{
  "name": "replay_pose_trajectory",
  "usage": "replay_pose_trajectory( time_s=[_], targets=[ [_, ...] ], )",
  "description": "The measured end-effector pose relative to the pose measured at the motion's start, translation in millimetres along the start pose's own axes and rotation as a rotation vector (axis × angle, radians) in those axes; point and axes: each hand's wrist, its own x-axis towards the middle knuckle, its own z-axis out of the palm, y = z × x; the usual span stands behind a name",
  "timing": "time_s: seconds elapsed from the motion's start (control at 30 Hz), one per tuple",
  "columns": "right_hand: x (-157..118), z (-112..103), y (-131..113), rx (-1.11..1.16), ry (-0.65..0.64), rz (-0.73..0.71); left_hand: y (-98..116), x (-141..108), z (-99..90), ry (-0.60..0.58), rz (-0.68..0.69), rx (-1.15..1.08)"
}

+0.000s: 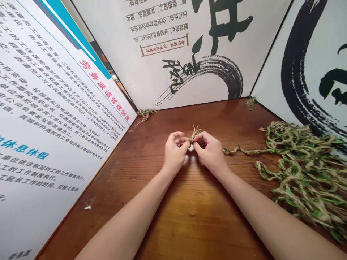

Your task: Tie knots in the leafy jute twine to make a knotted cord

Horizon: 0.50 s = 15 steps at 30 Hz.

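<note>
Both hands meet over the middle of the table, pinching a short bunch of twine [195,132] between them. My left hand [175,150] grips its left side between thumb and fingertips. On the other side, my right hand [208,151] is closed on the same twine, thumb against forefinger. Loose twine ends stick up above the fingertips; the part inside the fingers is hidden. A strand of leafy twine [238,149] runs from beside my right hand to a large tangled heap of leafy twine [306,169] on the right.
The brown wooden table [184,216] is bounded by a printed board [54,126] at left and white panels with black brushwork [168,97] behind and right. Small twine bundles lie at the back left [146,115] and back right [251,102]. A white scrap [87,207] lies at left.
</note>
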Motion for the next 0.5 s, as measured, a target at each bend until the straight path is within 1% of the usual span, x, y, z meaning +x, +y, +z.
replay_pose_trajectory(
  time_s=[0.1,0.23,0.5],
  targets=[
    [0.1,0.7,1.6,0.017,0.011,0.014,4.2,-0.9,0.0,-0.007,-0.025,-0.077],
    [1.1,0.8,5.7,0.017,0.019,0.051,5.7,-0.8,-0.6,-0.023,-0.019,-0.092],
    [1.0,-0.4,5.2,0.081,-0.048,0.096,-1.4,-0.4,-1.7,-0.058,0.073,-0.047]
  ],
)
